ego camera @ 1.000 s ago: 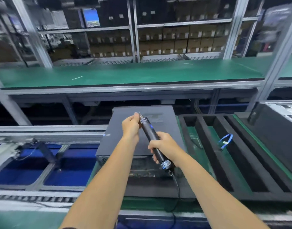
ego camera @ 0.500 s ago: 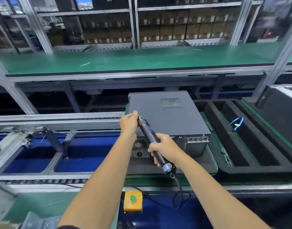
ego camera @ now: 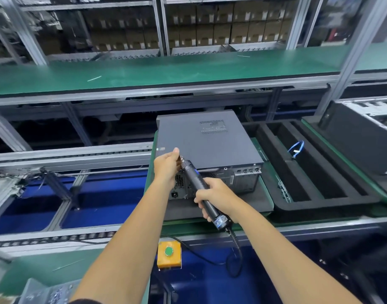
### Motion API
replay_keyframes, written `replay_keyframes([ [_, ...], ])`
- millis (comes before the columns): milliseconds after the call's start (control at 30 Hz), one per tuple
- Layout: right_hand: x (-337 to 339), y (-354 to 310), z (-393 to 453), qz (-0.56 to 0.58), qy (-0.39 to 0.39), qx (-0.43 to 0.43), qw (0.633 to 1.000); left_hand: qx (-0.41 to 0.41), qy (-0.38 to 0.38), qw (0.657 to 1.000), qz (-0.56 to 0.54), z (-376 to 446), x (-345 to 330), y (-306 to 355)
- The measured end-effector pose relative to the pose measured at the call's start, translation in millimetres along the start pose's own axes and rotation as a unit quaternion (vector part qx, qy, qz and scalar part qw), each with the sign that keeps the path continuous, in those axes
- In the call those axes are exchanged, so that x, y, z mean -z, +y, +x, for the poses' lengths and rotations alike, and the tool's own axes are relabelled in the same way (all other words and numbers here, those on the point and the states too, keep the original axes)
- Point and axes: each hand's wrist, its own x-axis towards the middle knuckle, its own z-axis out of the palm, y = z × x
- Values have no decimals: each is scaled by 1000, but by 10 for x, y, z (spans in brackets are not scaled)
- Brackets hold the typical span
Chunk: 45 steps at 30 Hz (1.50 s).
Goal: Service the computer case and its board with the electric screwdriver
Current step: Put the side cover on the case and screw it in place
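A dark grey computer case point(ego camera: 207, 141) lies flat on a black foam pad in the middle of the bench, its rear panel with fan grille and ports facing me. My right hand point(ego camera: 216, 196) grips the black barrel of the electric screwdriver point(ego camera: 198, 185), which slants up to the left. My left hand point(ego camera: 167, 164) pinches the tool's tip, just in front of the case's near left corner. The bit itself is hidden by my fingers. The board is not visible.
A black foam tray point(ego camera: 324, 200) with long slots lies right of the case, a blue strap point(ego camera: 295, 148) in it. A yellow box with a green button point(ego camera: 168, 251) hangs below the bench edge beside the tool's cord point(ego camera: 237, 257). Conveyor rails and blue bins are left.
The view has tipped downward, so the case and the yellow button box have come into sight. Both hands keep the same hold on the screwdriver, near the case's left corner.
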Motion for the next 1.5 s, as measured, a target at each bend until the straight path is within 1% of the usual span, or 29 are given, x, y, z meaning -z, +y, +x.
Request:
replay_keyframes([
  [167,18,90,-32,25,2,-2,1000,21,-21,999,21,-42,-40,-48],
  [233,14,128,-37,35,7,-6,999,27,-19,999,29,-51,-60,-72],
  [400,-80,210,-8,47,7,-25,999,47,21,998,20,-77,-81,-161],
  [533,-253,284,3,49,5,-37,998,54,72,995,-32,-152,-54,-221],
  [667,-537,449,4,28,38,-42,998,66,123,989,-57,-260,63,-425],
  [767,-635,535,13,22,63,-48,997,92,110,987,-78,-301,126,-528],
  [1000,-554,561,-5,28,55,-51,997,113,94,984,-99,-315,83,-538],
  [1267,-418,616,-59,5,73,-40,997,107,67,986,-112,-361,-54,-576],
  [1500,-301,604,-81,25,45,-51,997,105,75,987,-99,-343,-110,-597],
])
